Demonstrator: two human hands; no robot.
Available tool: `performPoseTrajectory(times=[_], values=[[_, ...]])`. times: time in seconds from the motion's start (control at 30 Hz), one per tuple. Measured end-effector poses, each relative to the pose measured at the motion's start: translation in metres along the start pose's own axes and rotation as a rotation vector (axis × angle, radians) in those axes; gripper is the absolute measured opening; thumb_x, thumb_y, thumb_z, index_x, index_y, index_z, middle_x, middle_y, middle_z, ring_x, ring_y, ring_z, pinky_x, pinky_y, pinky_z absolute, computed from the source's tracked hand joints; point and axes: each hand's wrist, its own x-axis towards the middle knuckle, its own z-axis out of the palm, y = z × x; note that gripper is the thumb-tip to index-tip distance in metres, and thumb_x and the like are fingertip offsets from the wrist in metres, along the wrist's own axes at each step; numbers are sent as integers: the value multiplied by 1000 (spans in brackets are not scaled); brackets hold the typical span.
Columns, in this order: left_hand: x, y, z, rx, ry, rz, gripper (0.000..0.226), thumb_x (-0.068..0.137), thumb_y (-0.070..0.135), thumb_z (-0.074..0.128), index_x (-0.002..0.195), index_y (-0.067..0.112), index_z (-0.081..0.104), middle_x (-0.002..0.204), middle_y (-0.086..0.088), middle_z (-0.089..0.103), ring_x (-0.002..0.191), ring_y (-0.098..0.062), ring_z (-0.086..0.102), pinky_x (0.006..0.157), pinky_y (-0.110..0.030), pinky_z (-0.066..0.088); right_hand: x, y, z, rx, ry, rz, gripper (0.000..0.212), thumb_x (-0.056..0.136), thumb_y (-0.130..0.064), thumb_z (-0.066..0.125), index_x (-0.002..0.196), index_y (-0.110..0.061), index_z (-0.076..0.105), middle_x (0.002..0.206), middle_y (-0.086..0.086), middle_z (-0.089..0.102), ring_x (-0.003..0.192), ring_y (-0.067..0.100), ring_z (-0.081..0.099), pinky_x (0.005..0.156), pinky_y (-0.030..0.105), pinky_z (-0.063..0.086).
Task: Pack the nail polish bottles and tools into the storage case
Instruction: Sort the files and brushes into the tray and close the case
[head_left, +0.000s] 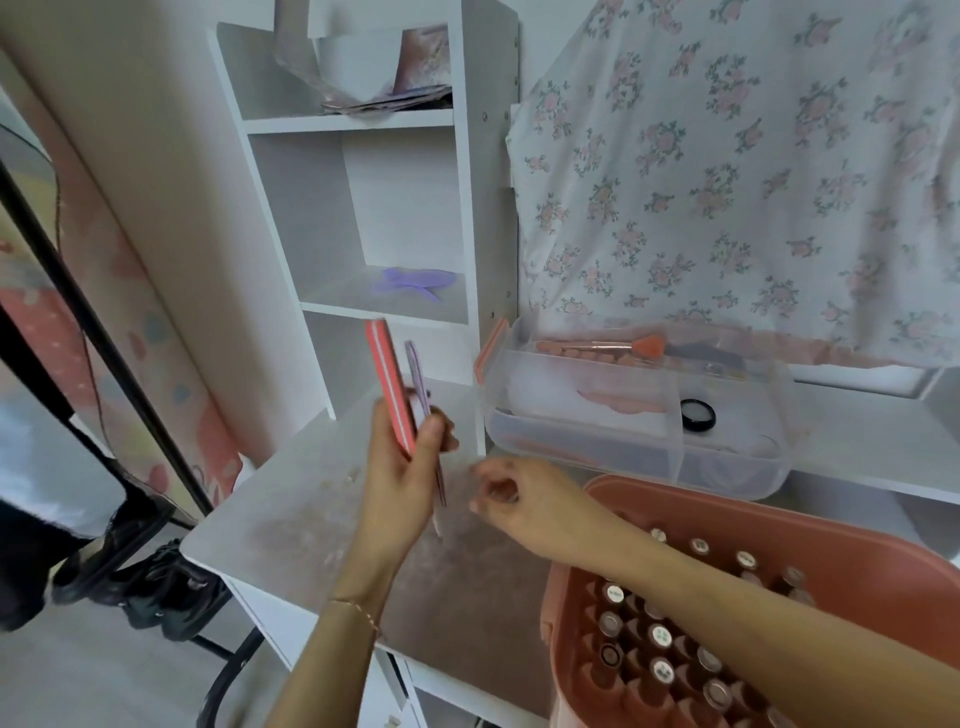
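Note:
My left hand (402, 467) grips a pink nail buffer block (390, 382) held upright, together with a thin lilac tool (422, 395) whose point hangs below the fingers. My right hand (519, 499) hovers just right of it above the white tabletop (311, 493), fingers loosely curled and holding nothing. The pink storage case (852, 551) sits at the lower right, its slots filled with several nail polish bottles (660, 636). Behind it stands a clear plastic tray (639, 415) with a pink brush (597, 344) and a small black-rimmed jar (697, 414).
A white shelf unit (467, 208) rises behind the table, with a purple plastic piece (415, 280) on one shelf and papers on top. A floral cloth (753, 182) hangs at the right. A black stand (104, 338) and dark bags (156, 587) are at the left.

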Motion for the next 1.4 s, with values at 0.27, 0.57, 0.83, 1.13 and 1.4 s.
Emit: performPoseTrajectory(times=[0.27,0.57,0.83,1.13,1.4], values=[[-53,-59,1,92,-267,-283,39,84,35,46,121,32,37,95,3,58,87,-3,61,82,-14,48,14,1,-15,236,199,-194,46,91,-16,53,135,-24,41,120,-9,47,92,-1,52,78,8,42],[-51,-65,-6,202,-343,-243,25,85,36,46,110,35,41,91,-4,59,82,-6,61,74,-15,47,31,-1,-12,90,99,-265,35,87,-19,61,122,-18,57,108,-12,49,86,-4,46,80,0,31],[-47,-63,-13,253,-381,-302,47,83,32,60,126,23,44,112,10,61,103,0,59,85,-9,44,31,1,-15,-35,100,-275,20,87,-15,60,104,-7,65,103,5,60,96,10,51,86,11,32],[-38,-53,-16,217,-285,-326,30,78,9,71,105,20,65,92,14,70,86,-2,67,78,-13,50,29,-2,-13,31,88,-227,20,87,-18,60,105,-12,66,103,1,60,93,8,52,87,18,39],[-3,1,-5,-90,-125,-218,20,68,18,70,86,26,73,85,0,75,79,-17,72,71,-23,56,22,-7,-41,263,215,-238,46,87,-20,61,130,-22,48,114,-10,55,96,-4,53,85,7,43]])
